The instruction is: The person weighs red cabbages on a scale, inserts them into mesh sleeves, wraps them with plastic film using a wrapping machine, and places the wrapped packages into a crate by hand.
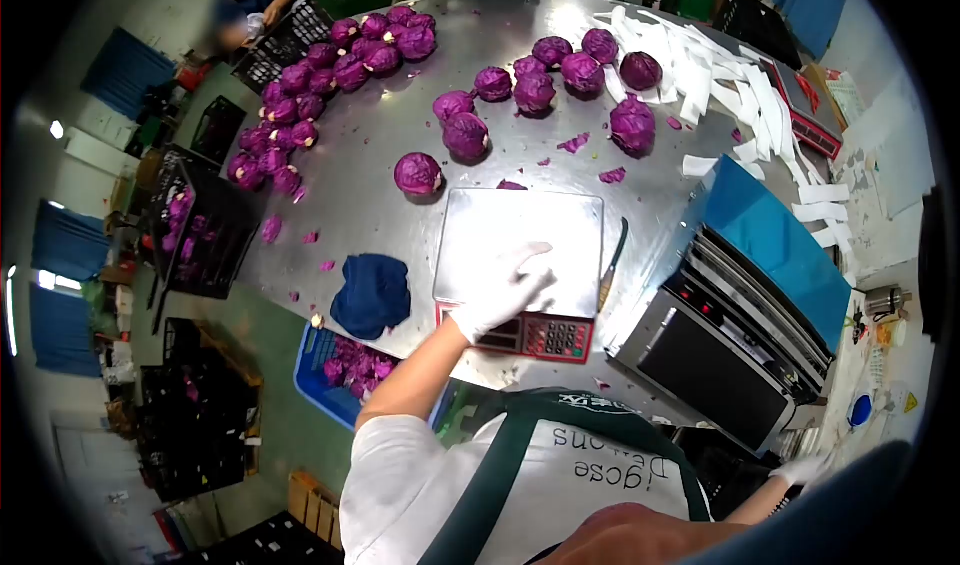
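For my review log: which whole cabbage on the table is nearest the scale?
The lone cabbage just off the far-left corner of the scale; the others lie farther back or farther left.

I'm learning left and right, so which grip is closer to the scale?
Left. The left grip is over the scale; the right grip is farther away, off by the person's right side.

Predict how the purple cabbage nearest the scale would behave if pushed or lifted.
Its rounded shape on the smooth metal table suggests this cabbage would roll if pushed. Its compact, wrapped leaves suggest a firm, fairly heavy head. Outer leaves might tear, since loose purple scraps lie on the table.
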Motion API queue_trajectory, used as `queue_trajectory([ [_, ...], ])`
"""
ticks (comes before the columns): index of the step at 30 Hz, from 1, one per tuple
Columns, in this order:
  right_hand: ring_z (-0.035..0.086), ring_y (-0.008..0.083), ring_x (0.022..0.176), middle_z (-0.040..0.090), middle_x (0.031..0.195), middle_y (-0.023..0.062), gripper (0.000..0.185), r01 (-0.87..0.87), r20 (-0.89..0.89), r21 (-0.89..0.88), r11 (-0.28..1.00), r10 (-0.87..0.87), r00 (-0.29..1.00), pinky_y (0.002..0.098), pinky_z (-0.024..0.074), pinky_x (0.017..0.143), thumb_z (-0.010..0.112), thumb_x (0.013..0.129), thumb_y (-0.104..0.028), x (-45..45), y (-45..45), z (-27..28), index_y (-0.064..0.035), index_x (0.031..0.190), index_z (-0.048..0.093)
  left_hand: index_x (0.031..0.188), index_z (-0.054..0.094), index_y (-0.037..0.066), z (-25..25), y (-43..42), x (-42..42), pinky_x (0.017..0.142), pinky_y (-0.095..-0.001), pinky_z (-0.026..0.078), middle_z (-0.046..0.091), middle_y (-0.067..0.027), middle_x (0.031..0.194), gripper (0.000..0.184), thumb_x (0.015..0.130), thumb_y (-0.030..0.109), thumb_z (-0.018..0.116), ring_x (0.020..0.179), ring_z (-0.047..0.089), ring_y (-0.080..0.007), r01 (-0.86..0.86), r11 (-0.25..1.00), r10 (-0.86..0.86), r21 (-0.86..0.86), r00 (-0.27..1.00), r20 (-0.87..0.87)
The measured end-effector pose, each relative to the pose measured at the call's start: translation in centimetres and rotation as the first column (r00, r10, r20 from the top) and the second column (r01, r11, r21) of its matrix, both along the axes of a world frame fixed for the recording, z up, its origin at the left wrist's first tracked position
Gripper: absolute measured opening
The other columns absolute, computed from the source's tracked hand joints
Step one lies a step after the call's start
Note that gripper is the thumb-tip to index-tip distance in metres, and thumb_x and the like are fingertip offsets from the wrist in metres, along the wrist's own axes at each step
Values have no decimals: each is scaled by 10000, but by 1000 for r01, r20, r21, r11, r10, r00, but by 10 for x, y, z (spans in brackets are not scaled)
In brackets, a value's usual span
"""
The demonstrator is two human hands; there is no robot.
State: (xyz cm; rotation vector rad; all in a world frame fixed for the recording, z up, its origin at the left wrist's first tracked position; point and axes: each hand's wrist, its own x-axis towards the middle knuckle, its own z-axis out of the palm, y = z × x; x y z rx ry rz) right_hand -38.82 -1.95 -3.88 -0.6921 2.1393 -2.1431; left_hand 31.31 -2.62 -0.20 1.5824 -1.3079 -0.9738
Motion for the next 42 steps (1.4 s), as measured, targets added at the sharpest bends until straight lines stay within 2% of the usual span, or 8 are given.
queue_trajectory([
  [3, 492, 239, 1230, 476, 1386, 118, 358, -309, -583, 329, 892, 449, 677, 346, 409, 1026, 377, 973, -135, 135, -100, 54, 26, 1230, 566, 1217, 572, 26, 0, -30, 101, 1025, -361, 388, 567, -164, 1230, 380, 868, 173, 613, 1189, 519, -304, -86, 991, 101, -104, 985, 143],
  [6, 500, 216, 1218, 494, 1356, 110, 402, -725, -199, 326, 606, 794, 574, 352, 414, 1014, 466, 958, -192, 393, -168, 120, 9, 1301, 523, 1230, 558, 25, -23, -75, 191, 1046, -368, 369, 545, -179, 1260, 410, 856, 175, 632, 1219, 498, -318, -140, 945, 253, -296, 885, 390],
  [11, 512, 248, 1176, 501, 1286, 136, 542, -803, -125, 588, -102, 969, -215, 328, 400, 1006, 617, 864, -153, 643, -282, 56, -95, 1375, 447, 1294, 503, 0, -54, -165, 289, 1079, -382, 332, 423, -249, 1376, 577, 825, 284, 680, 1287, 419, -367, -326, 915, 395, -238, 843, 365],
  [19, 481, 371, 1233, 374, 1438, 203, 862, -313, -358, 923, 225, 802, -478, 434, 443, 990, 741, 704, -299, 914, -440, -61, -103, 1436, 330, 1369, 411, -38, -113, -303, 354, 1109, -406, 312, 337, -291, 1435, 951, 661, 477, 783, 1349, 342, -387, -286, 952, 181, 109, 814, 552],
  [21, 508, 389, 1188, 417, 1383, 212, 814, -93, -174, 985, 148, 880, -443, 450, 471, 940, 751, 694, -297, 933, -446, -71, -137, 1403, 385, 1341, 429, -45, -144, -314, 368, 1037, -398, 402, 452, -280, 1345, 989, 611, 498, 816, 1221, 489, -378, -196, 966, 107, 167, 896, 432],
  [29, 471, 380, 1157, 483, 1221, 194, 752, -720, -421, 651, 238, 903, -82, 441, 438, 971, 810, 638, -341, 874, -405, -78, -98, 1255, 456, 1309, 447, -34, -125, -287, 383, 870, -332, 507, 588, -156, 1174, 771, 748, 366, 792, 1023, 608, -220, -444, 866, 498, 229, 731, -466],
  [37, 504, 321, 1132, 514, 1214, 175, 875, -435, 68, 780, -449, 753, -655, 401, 440, 958, 826, 595, -324, 675, -233, 62, -30, 1317, 428, 1347, 417, -13, -4, -118, 238, 981, -360, 447, 560, -157, 1236, 820, 672, 205, 828, 1110, 572, -244, 54, 996, -62, -66, 991, -122],
  [42, 493, 277, 1180, 518, 1267, 142, 848, -144, 160, 893, -426, 601, -783, 366, 395, 1029, 779, 665, -353, 622, -171, 44, -42, 1366, 417, 1381, 382, 35, -14, -70, 156, 927, -401, 474, 510, -216, 1284, 959, 619, 374, 854, 1134, 553, -363, 291, 926, -351, 243, 900, 259],
])
